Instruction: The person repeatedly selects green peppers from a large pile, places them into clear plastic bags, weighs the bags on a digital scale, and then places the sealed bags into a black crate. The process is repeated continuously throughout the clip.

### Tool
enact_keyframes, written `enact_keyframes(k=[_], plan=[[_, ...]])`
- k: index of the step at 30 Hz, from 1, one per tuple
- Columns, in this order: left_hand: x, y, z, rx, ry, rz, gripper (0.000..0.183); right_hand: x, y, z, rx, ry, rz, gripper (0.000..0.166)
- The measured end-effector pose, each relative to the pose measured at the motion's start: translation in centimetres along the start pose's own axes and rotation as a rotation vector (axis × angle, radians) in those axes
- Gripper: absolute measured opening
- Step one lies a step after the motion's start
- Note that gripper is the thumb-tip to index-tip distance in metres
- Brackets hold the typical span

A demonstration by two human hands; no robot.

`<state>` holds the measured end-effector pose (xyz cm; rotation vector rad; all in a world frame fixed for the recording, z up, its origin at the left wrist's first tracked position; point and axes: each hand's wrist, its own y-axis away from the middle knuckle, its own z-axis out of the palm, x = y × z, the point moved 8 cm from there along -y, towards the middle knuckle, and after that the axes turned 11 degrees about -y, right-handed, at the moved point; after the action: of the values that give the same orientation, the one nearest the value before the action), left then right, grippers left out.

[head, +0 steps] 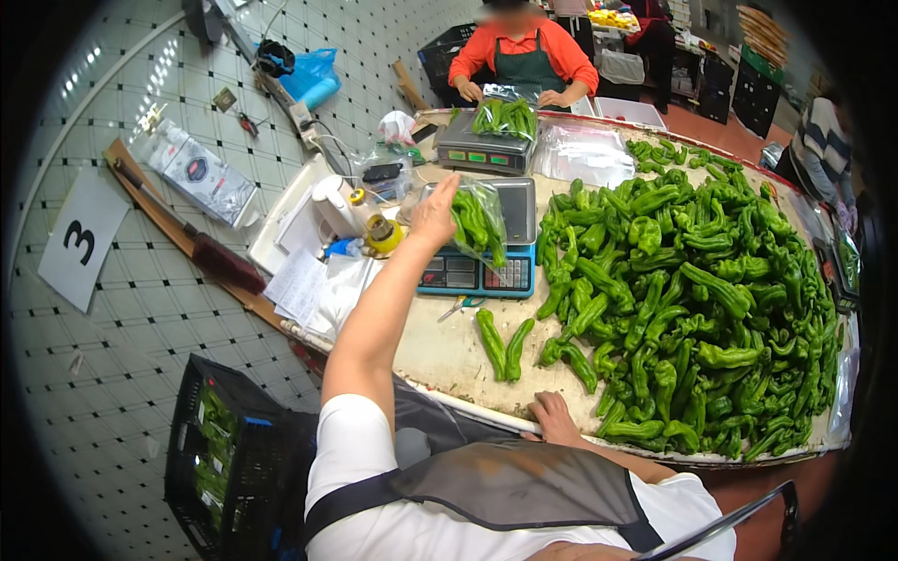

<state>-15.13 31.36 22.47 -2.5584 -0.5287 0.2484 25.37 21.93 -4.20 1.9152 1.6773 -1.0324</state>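
My left hand [435, 212] holds the left side of a clear plastic bag of green peppers [477, 223]; its thumb is hidden. The bag is over a blue digital scale [463, 277], covering part of its metal pan [515, 203] and front panel. My right hand [554, 418] rests at the table's near edge with nothing visible in it, fingers slightly apart. Two loose green peppers [501, 343] lie on the table in front of it. To the right spreads a big heap of green peppers [687, 301].
Scissors [463, 306] lie before the scale. Papers [298, 280] and a yellow tape dispenser [382, 235] are at left. Across the table, a person [523, 56] handles bagged peppers on another scale [484, 151], beside flat plastic bags [586, 154]. A black crate [231, 456] stands lower left.
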Motion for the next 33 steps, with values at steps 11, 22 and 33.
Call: enact_keyframes(k=[11, 22, 33], plan=[[0.9, 1.2, 0.8, -0.003, 0.394, 0.053, 0.025, 1.0, 0.3, -0.6, 0.116, -0.105, 0.020, 0.056], [-9.6, 9.0, 2.1, 0.075, 0.917, -0.624, 0.023, 5.5, 0.7, 1.1, 0.228, -0.159, -0.013, 0.047], [-3.6, 18.4, 6.8, -0.214, 1.020, -0.688, 0.051, -4.5, -20.5, -14.1, 0.357, -0.051, -0.245, 0.034]])
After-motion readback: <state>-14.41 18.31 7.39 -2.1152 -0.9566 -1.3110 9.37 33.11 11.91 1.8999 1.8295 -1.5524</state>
